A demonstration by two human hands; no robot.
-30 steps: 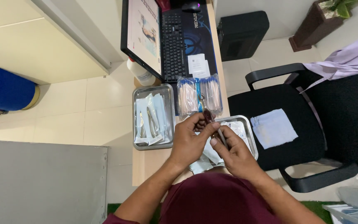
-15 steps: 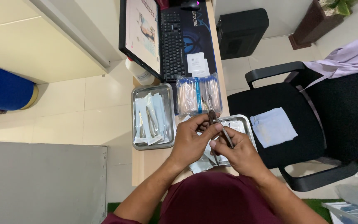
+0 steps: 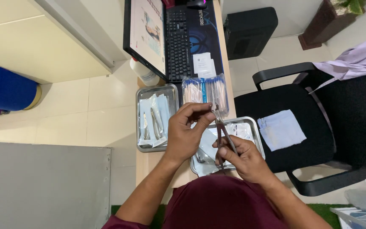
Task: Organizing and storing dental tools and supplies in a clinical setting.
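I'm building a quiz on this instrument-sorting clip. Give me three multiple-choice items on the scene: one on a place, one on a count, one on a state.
1. Where does the tray of sealed pouches lie?
A. On the black chair
B. On the desk, between the monitor and the person
C. On the floor

2. How many metal trays are on the desk?
A. Two
B. One
C. Four

3. How is the metal plier-like instrument held?
A. Lying untouched in a tray
B. In the left hand alone
C. With both hands, over the right tray

Key: 1 B, the tray sits on the desk just below the monitor. 2 A, one tray with pouches, and the right tray beside it. 3 C, the right hand grips the handles while the left hand pinches the tip.
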